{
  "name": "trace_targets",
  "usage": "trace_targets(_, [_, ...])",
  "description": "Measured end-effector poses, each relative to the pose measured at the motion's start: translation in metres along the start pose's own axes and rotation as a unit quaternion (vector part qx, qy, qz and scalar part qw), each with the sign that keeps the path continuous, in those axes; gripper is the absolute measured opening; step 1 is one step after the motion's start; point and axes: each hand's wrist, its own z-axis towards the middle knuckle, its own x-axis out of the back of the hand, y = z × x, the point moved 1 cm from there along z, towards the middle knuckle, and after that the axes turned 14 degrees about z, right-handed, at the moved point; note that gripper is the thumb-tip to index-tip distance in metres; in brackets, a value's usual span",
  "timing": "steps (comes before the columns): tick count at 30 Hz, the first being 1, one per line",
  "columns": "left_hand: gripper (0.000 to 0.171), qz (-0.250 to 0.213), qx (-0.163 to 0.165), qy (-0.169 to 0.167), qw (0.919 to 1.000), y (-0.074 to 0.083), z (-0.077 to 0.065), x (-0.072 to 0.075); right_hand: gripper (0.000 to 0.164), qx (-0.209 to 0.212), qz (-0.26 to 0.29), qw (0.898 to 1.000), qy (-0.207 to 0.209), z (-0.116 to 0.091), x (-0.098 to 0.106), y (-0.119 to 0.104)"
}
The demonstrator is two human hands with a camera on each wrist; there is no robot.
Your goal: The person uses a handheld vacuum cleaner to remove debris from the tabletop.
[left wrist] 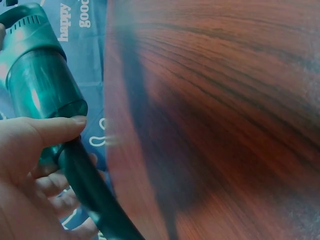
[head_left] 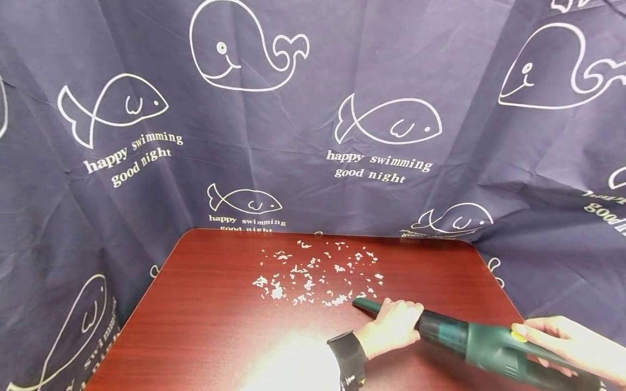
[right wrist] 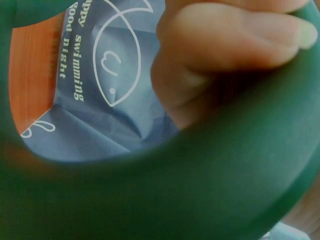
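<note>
A green handheld vacuum cleaner (head_left: 491, 347) slants over the right side of the table, its narrow nozzle (head_left: 365, 305) pointing at the near right edge of the white scraps (head_left: 337, 300). My left hand (head_left: 395, 325) holds the nozzle near its base; in the left wrist view the thumb lies by the clear dust cup (left wrist: 47, 82) and the fingers pass beneath. The right hand (head_left: 562, 339) grips the rear handle, with its thumb at a yellow button (head_left: 519, 332). Curled fingers (right wrist: 230, 40) around the green handle loop (right wrist: 200, 170) fill much of the right wrist view.
Small white bits lie scattered across the far middle of the reddish-brown table (head_left: 195, 320). A dark blue curtain (head_left: 303, 136) with white whale and fish drawings hangs around the table's back and sides. Bright glare covers part of the near edge.
</note>
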Motion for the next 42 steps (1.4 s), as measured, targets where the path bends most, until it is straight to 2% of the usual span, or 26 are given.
trace_targets(12, [0.03, -0.009, -0.013, 0.009, 0.9998, 0.002, 0.004, 0.002, 0.037, -0.012, -0.012, 1.0, 0.022, -0.006, 0.002, 0.005])
trace_targets(24, [0.031, 0.001, -0.014, 0.011, 0.9998, 0.01, 0.013, -0.006, 0.039, -0.021, -0.032, 0.999, 0.038, -0.013, 0.009, 0.008])
trace_targets(32, [0.033, 0.0, -0.011, 0.011, 0.9999, 0.011, 0.013, -0.004, 0.039, -0.015, -0.038, 0.998, 0.044, -0.016, 0.009, 0.013])
trace_targets(42, [0.034, 0.0, -0.02, 0.015, 0.9997, 0.012, 0.016, -0.005, 0.041, -0.018, -0.003, 0.999, 0.028, -0.018, 0.012, 0.017])
